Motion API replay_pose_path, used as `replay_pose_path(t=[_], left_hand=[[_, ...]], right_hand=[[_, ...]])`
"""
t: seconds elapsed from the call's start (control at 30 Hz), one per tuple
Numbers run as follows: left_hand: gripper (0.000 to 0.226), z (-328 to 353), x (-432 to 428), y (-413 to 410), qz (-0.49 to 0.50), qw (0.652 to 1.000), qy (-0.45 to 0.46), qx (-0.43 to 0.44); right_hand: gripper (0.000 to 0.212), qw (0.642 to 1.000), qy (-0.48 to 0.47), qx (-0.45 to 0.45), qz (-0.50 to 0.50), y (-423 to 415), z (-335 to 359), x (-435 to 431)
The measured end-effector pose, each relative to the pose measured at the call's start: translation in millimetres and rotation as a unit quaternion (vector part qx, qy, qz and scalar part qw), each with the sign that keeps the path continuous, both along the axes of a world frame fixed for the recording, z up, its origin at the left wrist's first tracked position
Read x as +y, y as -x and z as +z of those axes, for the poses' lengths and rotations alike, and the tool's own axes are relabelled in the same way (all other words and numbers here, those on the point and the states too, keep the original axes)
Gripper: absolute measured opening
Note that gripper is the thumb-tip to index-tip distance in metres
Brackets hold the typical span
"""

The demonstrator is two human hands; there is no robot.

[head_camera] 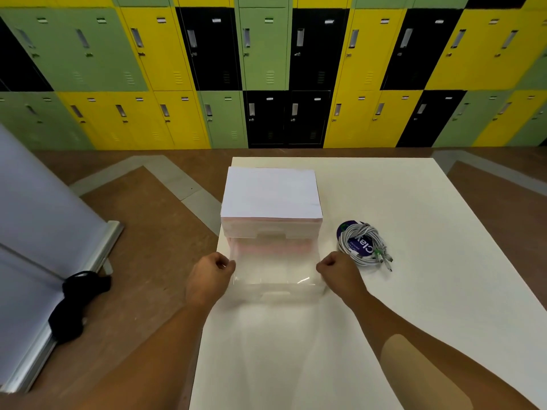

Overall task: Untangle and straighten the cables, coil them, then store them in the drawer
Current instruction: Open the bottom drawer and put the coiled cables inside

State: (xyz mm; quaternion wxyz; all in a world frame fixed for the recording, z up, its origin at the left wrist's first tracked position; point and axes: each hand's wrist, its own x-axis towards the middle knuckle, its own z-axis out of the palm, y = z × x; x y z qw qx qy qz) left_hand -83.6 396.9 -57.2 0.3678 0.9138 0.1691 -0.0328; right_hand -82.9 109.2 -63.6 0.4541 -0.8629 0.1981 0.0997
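A white drawer unit (pixel 270 196) stands on the white table (pixel 414 291). Its clear lower drawer (pixel 275 287) is pulled out toward me and looks empty. My left hand (pixel 208 275) grips the drawer's left side wall with curled fingers. My right hand (pixel 337 272) grips the right side wall the same way. A coiled bundle of white cables (pixel 362 242) lies on the table just right of the drawer, on top of a dark purple round disc (pixel 344 229). Several plug ends stick out at the bundle's lower right.
The table's left edge runs just beside the drawer unit, with brown floor (pixel 142 232) beyond it. A black bag (pixel 77 303) lies on the floor against a white board (pixel 38 226) at the left. Coloured lockers (pixel 266 69) fill the back wall.
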Motion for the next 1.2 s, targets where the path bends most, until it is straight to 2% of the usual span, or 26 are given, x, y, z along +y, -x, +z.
replay_pose_path(t=[0.2, 0.43, 0.8, 1.2], left_hand=[[0.019, 2, 3, 12, -0.032, 0.998, -0.036, 0.032], [0.018, -1, 5, 21, -0.035, 0.997, -0.036, 0.056], [0.019, 4, -5, 20, -0.030, 0.999, -0.029, -0.018], [0.017, 5, -6, 14, -0.025, 0.997, -0.070, 0.014]], right_hand=[[0.008, 0.999, -0.008, 0.021, 0.030, 16, 2, -4], [0.009, 0.997, -0.026, 0.048, 0.048, 28, 2, -5], [0.008, 0.997, -0.026, 0.007, 0.067, 29, -3, -13], [0.009, 0.996, -0.043, 0.020, 0.079, 26, -3, -17]])
